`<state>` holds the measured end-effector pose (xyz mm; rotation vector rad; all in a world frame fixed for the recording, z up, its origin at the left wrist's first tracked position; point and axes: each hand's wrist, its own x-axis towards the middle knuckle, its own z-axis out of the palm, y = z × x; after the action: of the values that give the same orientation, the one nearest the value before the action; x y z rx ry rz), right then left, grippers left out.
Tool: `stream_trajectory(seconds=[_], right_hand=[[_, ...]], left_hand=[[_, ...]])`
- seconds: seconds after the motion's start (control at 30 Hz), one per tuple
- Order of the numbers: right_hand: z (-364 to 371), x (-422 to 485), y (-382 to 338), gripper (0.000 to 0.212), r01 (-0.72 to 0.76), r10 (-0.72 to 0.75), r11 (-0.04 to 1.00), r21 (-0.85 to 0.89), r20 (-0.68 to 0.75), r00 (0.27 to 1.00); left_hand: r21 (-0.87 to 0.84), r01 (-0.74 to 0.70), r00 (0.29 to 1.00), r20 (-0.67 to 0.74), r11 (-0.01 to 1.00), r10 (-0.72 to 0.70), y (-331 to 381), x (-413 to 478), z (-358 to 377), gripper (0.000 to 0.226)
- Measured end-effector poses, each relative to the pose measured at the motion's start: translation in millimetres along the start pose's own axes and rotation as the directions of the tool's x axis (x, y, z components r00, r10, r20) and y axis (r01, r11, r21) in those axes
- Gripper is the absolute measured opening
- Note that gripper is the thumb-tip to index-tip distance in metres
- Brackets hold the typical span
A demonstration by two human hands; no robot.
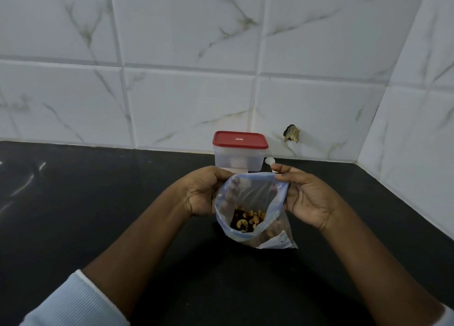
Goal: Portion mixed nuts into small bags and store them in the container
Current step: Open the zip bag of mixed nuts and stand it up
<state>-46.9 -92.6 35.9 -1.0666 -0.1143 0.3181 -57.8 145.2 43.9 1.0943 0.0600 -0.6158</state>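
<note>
Your 2 hands are both clamped on the same clear zip bag [255, 198], holding its mouth open right in the middle of the view. Your left hand [201, 193] grips the left edge of the bag, thumb up at the rim, and the fingers [231, 190] show through the plastic. Your right hand [307, 198] pinches the right side of the rim between thumb and forefinger, with the rest of that hand beside the bag.

Down in the bag there's a small heap of mixed nuts [247, 220], pale and dark pieces together. The bag leans to the right, and its lower corner is down by the black counter [98, 202]. Can't tell if it actually rests there or just hangs.

The clear container [239, 159] stands on the counter just behind the bag, close to the tiled wall [172, 84], with its red lid [240, 140] on top. Your left hand covers its bottom left corner. A small white round thing [269, 161] peeks out just right of the container, mostly hidden by your right thumb, so no idea what it is.

There's a broken spot [291, 134] in the wall tile above that. A pale ribbed sleeve [73, 301] shows on your left arm at the bottom.
</note>
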Motion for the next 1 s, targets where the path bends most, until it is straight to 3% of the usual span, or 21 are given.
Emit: stream_trajectory(seconds=[0.07,0.13,0.17,0.2,0.23,0.3,0.37,0.43,0.5,0.6,0.77,0.87,1.0], right_hand=[[0,-2,0,0.021,0.086,-0.109,0.94,-0.33,-0.05,0.993],[-2,-4,0,0.008,0.174,-0.299,0.601,-0.78,-0.018,0.954],[-4,-3,0,0.006,0.193,-0.362,0.418,-0.887,0.032,0.932],[-4,-4,0,0.008,0.206,-0.393,0.313,-0.927,0.071,0.917],[-3,-4,0,0.01,0.213,-0.405,0.274,-0.938,0.089,0.91],[-2,-6,0,0.015,0.205,-0.413,0.212,-0.956,0.103,0.905],[0,-8,0,0.015,0.18,-0.42,0.187,-0.966,0.087,0.903],[4,-10,-1,0.01,0.179,-0.402,0.219,-0.959,0.078,0.912],[8,-14,-3,0.007,0.161,-0.315,0.236,-0.958,0.082,0.946],[11,-20,-8,0.021,0.106,-0.205,0.198,-0.975,0.064,0.977],[1,-24,-22,0.024,0.122,-0.381,0.257,-0.959,0.015,0.925],[4,-25,-22,0.017,0.085,-0.373,0.22,-0.972,-0.003,0.928],[9,-25,-15,0.043,-0.02,-0.101,0.09,-0.996,-0.029,0.994]], left_hand=[[0.023,0.009,1.0,-0.013,1.0,-0.009,-3,-1,1,0.021],[0.09,-0.004,0.999,-0.035,0.996,0.007,-2,0,1,0.033],[0.165,-0.012,0.997,-0.075,0.986,0.025,-3,0,3,0.039],[0.275,-0.043,0.989,-0.122,0.96,0.079,-3,0,5,0.042],[0.413,-0.094,0.974,-0.15,0.906,0.17,-4,0,9,0.039],[0.715,-0.165,0.928,-0.121,0.68,0.352,-5,-3,14,0.034],[0.886,-0.189,0.878,-0.04,0.424,0.476,-5,-5,16,0.024],[0.929,-0.195,0.81,-0.028,0.315,0.585,-5,-5,14,0.015],[0.937,-0.185,0.745,-0.063,0.297,0.664,-7,-3,13,0.022],[0.956,-0.15,0.684,-0.084,0.252,0.725,-9,-4,13,0.025],[0.974,-0.108,0.608,-0.096,0.201,0.788,-2,-9,11,0.014],[0.968,-0.13,0.663,-0.076,0.214,0.745,-4,-10,11,0.021],[0.91,-0.167,0.868,-0.047,0.38,0.495,-1,-16,7,0.016]])
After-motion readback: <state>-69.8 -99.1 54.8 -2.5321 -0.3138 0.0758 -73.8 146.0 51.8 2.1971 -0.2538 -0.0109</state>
